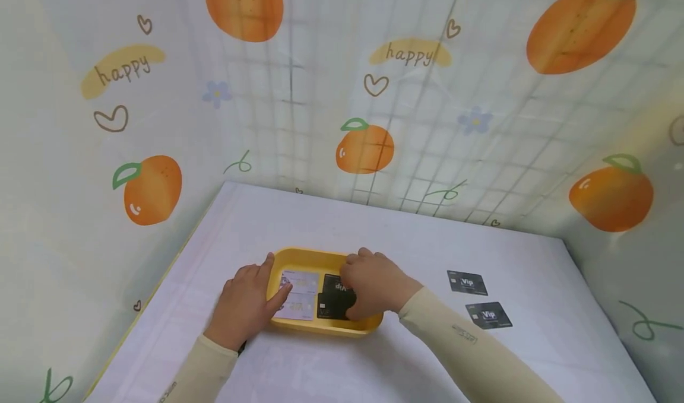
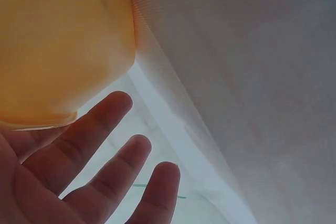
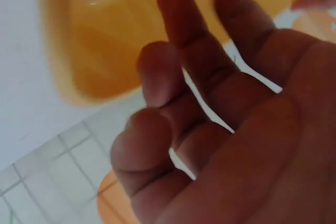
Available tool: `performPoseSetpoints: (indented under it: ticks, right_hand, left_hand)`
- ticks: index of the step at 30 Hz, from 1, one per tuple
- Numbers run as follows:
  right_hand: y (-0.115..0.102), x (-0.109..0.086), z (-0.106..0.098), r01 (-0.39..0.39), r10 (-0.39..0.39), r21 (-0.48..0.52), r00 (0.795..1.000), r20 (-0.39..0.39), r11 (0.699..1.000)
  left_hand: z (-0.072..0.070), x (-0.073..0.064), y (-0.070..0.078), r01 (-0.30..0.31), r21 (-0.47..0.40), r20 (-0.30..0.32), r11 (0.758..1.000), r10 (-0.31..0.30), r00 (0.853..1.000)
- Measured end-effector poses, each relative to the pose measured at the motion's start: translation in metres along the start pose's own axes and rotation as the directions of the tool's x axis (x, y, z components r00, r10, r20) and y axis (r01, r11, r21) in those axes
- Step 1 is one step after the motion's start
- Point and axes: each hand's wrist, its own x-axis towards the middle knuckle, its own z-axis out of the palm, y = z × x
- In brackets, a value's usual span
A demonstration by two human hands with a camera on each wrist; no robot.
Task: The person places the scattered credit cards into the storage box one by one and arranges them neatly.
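Black cards (image 1: 332, 308) partly covered, dark thing (image 1: 242, 349) under the left hand (image 1: 243, 302) unclear
The right hand (image 1: 376, 281) hides parts of the cards and tray (image 1: 320, 330), so its grip cannot be told; the left-wrist view crops the tray at top and left, the right-wrist view blurs its rim

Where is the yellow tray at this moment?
In the head view, the yellow tray is below the picture's centre, between the left hand and right hand, left of two loose black cards.
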Motion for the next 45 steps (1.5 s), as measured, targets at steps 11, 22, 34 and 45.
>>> performPoseSetpoints:
  ticks: [11,22,34,45]
  right_hand:
    - [0.077,-0.085,-0.003,-0.182,0.211,0.191,0.967,-0.142,0.965]
    - [0.164,-0.182,0.051,-0.451,0.46,0.284,0.887,0.038,0.846]
    - [0.195,-0.208,0.074,-0.534,0.538,0.308,0.839,0.079,0.787]
    - [0.192,-0.216,0.083,-0.61,0.596,0.355,0.786,0.163,0.709]
  left_hand:
    - [-0.003,0.004,0.002,0.058,-0.053,0.142,0.997,-0.05,0.989]
    - [-0.001,-0.002,0.022,0.065,-0.081,0.212,0.995,-0.046,0.976]
    - [0.016,0.011,0.069,-0.026,-0.001,0.189,1.0,0.025,0.982]
    - [0.02,0.014,0.088,0.01,-0.003,0.242,1.0,-0.009,0.97]
